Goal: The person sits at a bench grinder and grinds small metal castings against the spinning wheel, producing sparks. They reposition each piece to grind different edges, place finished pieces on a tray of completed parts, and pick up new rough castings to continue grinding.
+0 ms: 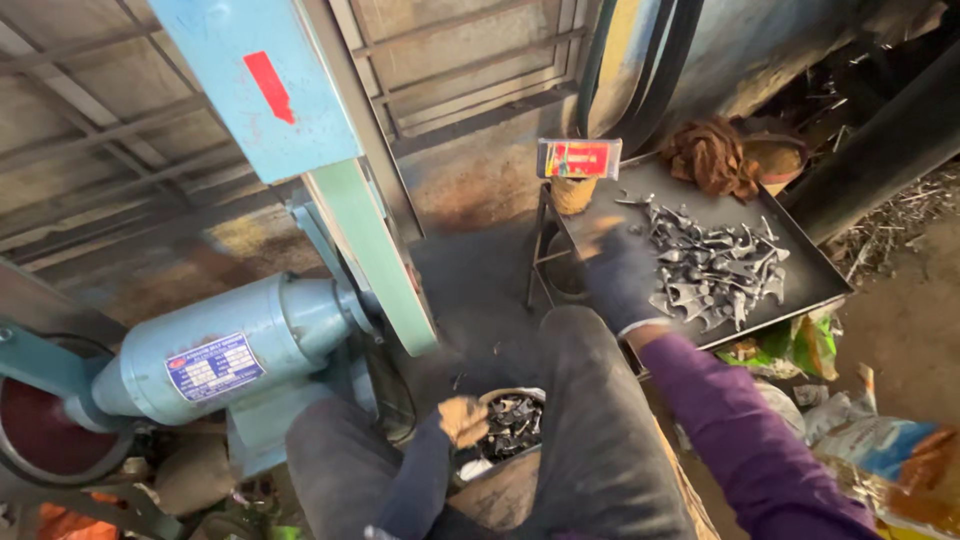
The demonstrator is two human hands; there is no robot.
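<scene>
My right hand, in a dark glove and blurred by motion, hovers over the left part of a dark metal tray, beside a heap of several small grey metal castings. Whether it holds a piece I cannot tell. My left hand, in a worn tan glove, rests low between my knees at the rim of a container filled with similar metal pieces; its fingers look curled, and any part in them is hidden.
A light-blue belt grinder with a green sanding belt and blue motor stands at left. A small red box sits on the tray's far corner, a brown rag and bowl behind. Sacks and scrap lie at right.
</scene>
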